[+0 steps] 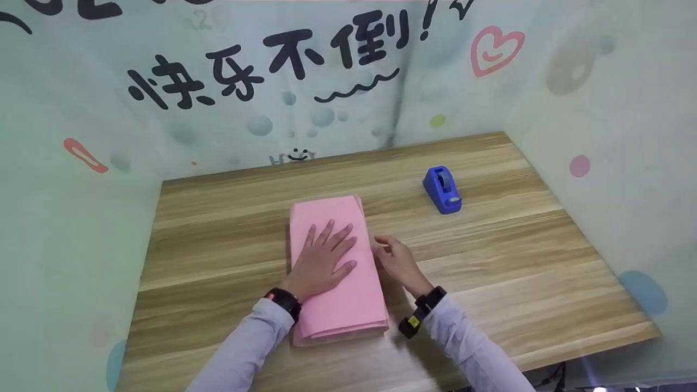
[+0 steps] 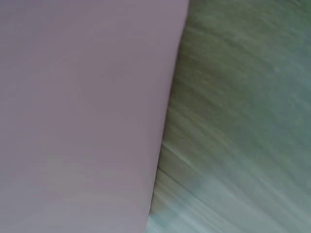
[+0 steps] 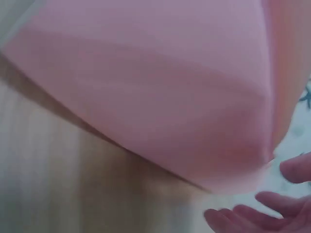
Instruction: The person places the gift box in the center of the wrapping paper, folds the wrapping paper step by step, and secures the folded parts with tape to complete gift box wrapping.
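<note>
A long piece of folded pink paper [image 1: 348, 294] lies on the wooden table, with layered edges showing at its near end. My left hand [image 1: 321, 264] rests flat on top of it, fingers spread and pointing away from me. Beside the paper's right edge is my right hand [image 1: 400, 267], its fingers loosely bent. In the right wrist view the fingers [image 3: 252, 213] and thumb stand apart just off a corner of the pink paper [image 3: 146, 87], with nothing between them. The left wrist view shows only the paper's smooth face [image 2: 82, 116] and the wood; the left hand is out of that frame.
A blue tape dispenser [image 1: 442, 190] stands toward the back right of the wooden table [image 1: 218, 245]. Printed fabric walls [image 1: 348, 120] close off the back and both sides. Dark cables [image 1: 556, 375] show below the table's near right edge.
</note>
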Tool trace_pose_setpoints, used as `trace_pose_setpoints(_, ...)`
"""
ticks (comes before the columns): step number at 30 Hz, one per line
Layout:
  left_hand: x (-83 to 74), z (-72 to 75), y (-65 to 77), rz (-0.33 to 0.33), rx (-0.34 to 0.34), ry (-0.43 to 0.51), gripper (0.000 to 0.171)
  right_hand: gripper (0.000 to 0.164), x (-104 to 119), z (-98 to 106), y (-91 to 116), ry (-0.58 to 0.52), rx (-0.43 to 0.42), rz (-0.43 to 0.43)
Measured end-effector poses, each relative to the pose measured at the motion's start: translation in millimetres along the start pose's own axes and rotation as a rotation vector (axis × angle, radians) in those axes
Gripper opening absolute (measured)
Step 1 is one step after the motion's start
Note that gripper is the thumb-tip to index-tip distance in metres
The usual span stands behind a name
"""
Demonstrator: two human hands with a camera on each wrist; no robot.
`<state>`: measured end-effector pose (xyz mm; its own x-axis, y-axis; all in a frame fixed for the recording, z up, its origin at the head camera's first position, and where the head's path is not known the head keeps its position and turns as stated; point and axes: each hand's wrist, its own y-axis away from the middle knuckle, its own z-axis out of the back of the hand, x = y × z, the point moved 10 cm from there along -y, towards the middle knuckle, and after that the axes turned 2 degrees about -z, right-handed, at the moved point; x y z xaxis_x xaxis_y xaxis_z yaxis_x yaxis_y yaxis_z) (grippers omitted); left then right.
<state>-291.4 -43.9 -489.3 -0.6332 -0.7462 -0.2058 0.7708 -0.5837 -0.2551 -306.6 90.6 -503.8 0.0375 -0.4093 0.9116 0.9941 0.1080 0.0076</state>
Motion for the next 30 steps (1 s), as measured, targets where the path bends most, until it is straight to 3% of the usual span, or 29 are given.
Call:
trace_pose_setpoints(2,2.0,0.6,2.5,0.023,-0.005,-0.010,0.052,0.039,-10.5,-8.7,-0.1,-0.099,0.055,-0.076)
trace_pose_setpoints(6,2.7,0.0,4.2,0.050,0.010,-0.010,0.053,0.044,-11.6,-18.6,4.0,-0.221,0.088,-0.123)
trace_pose_setpoints(11,1.4,-2.1,4.7,0.063,0.038,-0.017,0.054,0.042,-4.3,-22.7,7.2,-0.201,0.093,-0.113)
trace_pose_setpoints(18,-7.3,-6.1,1.4,0.051,0.024,-0.024,0.053,0.038,-0.6,-21.4,8.6,-0.187,0.074,-0.077)
trace_pose_setpoints(24,-11.4,-5.8,-0.2,0.039,0.006,-0.040,0.054,0.037,2.5,-20.3,8.3,-0.071,0.066,-0.033)
trace_pose_setpoints(27,-11.5,-5.1,0.0,0.030,0.013,-0.052,0.055,0.039,4.6,-21.5,7.8,-0.005,0.097,0.000)
trace_pose_setpoints(30,-10.3,-5.4,0.4,0.024,0.039,-0.042,0.052,0.042,1.0,-18.8,4.7,0.032,0.142,-0.021)
